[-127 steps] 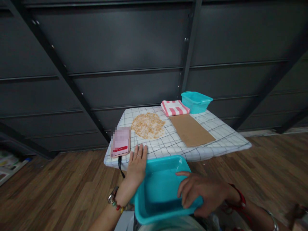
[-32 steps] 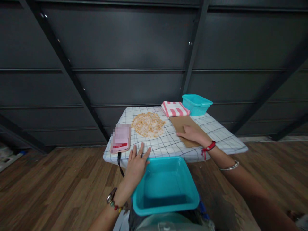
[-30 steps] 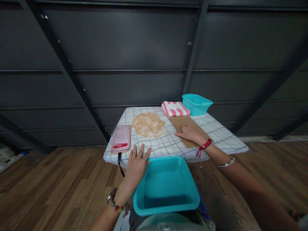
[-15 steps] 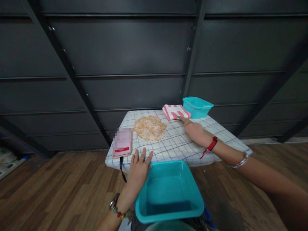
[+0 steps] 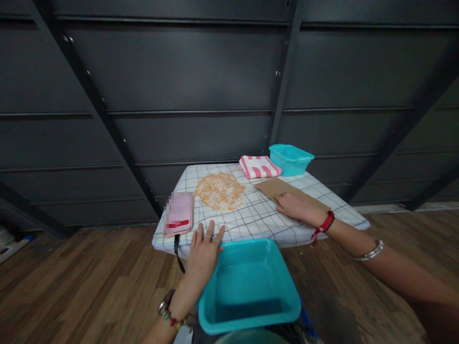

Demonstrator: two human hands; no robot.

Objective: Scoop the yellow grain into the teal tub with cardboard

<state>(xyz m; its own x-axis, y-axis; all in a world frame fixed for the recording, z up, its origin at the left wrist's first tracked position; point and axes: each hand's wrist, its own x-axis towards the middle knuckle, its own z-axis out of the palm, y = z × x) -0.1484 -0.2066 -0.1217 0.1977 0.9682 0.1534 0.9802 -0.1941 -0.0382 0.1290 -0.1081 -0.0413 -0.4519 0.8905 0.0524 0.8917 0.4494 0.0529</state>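
My right hand (image 5: 296, 208) grips a flat brown piece of cardboard (image 5: 274, 186) by its near edge, over the right part of the table. My left hand (image 5: 206, 246) lies with its fingers spread on the table's front edge, touching nothing but the cloth and close against the left rim of a turquoise basin (image 5: 251, 282). That basin stands against the near edge, with only shadow inside. A loose heap of yellow kernels mixed with white grains (image 5: 220, 191) is spread on the checked tablecloth (image 5: 247, 215), left of the cardboard.
A pink phone (image 5: 179, 212) with a black strap lies at the left corner. A folded pink-and-white striped cloth (image 5: 260, 167) and a smaller turquoise basket (image 5: 291, 160) sit at the back right. Behind the table rises a dark panelled wall (image 5: 193, 71).
My right hand has drawn back toward me from the striped cloth. The cardboard, seen nearly edge-on before, now shows its broad face. My left hand has stayed put.
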